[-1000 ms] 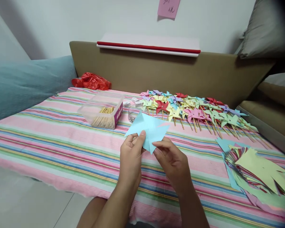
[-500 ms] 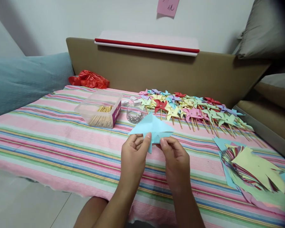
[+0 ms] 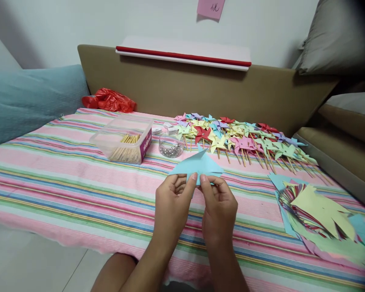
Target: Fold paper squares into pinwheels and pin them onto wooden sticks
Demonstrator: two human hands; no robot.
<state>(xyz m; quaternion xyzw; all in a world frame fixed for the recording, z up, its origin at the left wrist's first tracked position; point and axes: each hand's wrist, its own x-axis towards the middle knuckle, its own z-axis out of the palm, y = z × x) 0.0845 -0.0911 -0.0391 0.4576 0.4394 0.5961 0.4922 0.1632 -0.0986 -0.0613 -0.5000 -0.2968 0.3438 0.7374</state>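
Observation:
A light blue paper pinwheel blank (image 3: 197, 163), partly folded, is held above the striped cloth. My left hand (image 3: 174, 196) pinches its lower edge, thumb in front and fingers behind. Right beside that, my right hand (image 3: 216, 198) grips the same edge, the two thumbs nearly touching at the paper's middle. Just beyond the paper stands a clear round dish (image 3: 171, 147) of small silvery pieces. To its left, a clear plastic box (image 3: 121, 138) holds many thin wooden sticks (image 3: 126, 154).
Finished paper pinwheels (image 3: 243, 144) on sticks lie in rows at the back right. Cut paper sheets (image 3: 322, 209) are stacked at the right. A red plastic bag (image 3: 111, 100) lies at the back left, and small white boxes (image 3: 167, 128) sit behind the dish.
My right hand has moved left, closer to my left thumb. The paper's lower point has gone from below the hands, and the lower edge is gathered between both thumbs.

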